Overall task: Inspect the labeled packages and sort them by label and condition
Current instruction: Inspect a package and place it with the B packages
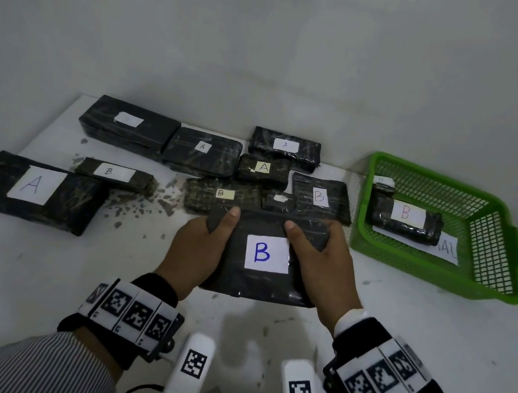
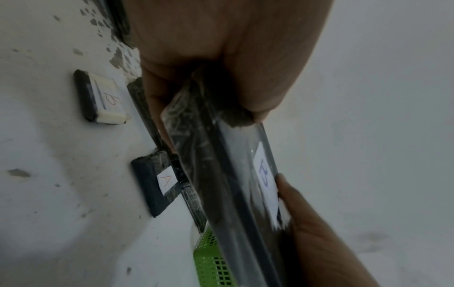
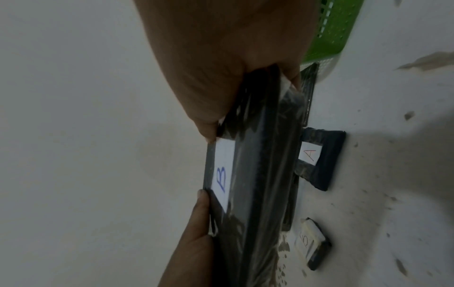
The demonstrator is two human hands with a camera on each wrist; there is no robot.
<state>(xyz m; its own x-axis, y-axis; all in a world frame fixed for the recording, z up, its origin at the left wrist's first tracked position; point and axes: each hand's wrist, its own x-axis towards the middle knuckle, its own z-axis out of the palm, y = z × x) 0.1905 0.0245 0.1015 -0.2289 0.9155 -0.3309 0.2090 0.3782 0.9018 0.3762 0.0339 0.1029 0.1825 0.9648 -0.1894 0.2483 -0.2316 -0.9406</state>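
— What lies around the held package?

— On the white bench [image 1: 367, 319], black-wrapped packages crowd the far side: a big A package [image 1: 34, 188] at the left, a slim B package [image 1: 116, 174] behind it, an unlettered one [image 1: 128, 124] at the back, more A and B ones toward the middle. Two small packages sit just beyond the held one's far edge, and dark flecks speckle the bench left of it.

— And the grip?

— The left hand [image 1: 198, 248] and right hand [image 1: 318, 265] clamp the large B package [image 1: 260, 286] from either side, thumbs on top, above the bench's near middle.

— Do the wrist views add anything?

— They show its side edge, wrapped in shiny film, fingers curled underneath, and below it a small A package [image 3: 321, 155] lying flat.

— The basket?

— The green basket [image 1: 499, 238], at the right, holds a B package [image 1: 406, 218] on a lettered sheet [image 1: 445, 251], partly hidden, and a smaller package [image 1: 384, 184] behind it.
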